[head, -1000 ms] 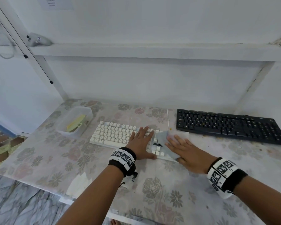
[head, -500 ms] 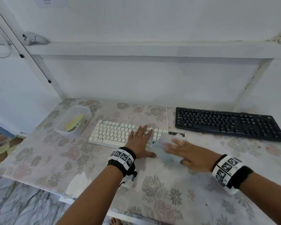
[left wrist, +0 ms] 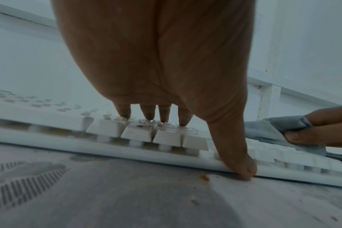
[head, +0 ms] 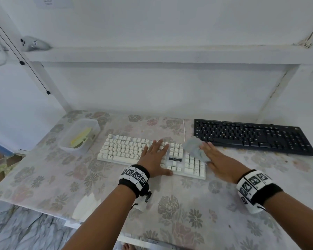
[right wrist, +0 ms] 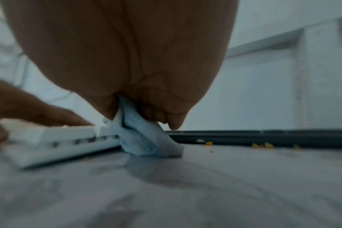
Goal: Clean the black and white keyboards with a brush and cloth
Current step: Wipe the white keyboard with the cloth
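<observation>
Resting flat on the white keyboard (head: 126, 150), left hand (head: 154, 159) with fingers straight on the keys, thumb at the near edge. Pinching a grey cloth (head: 195, 149) at the white keyboard's right end, right hand (head: 219, 162). Lying beyond that end, black keyboard (head: 251, 136). Scattered nearby, orange crumbs (right wrist: 262, 145).

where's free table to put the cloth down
Free: the near stretch of table in front of the white keyboard, and the strip between the tub and the table's left edge. Crowded: between the white and black keyboard, where the right hand holds the cloth.
</observation>
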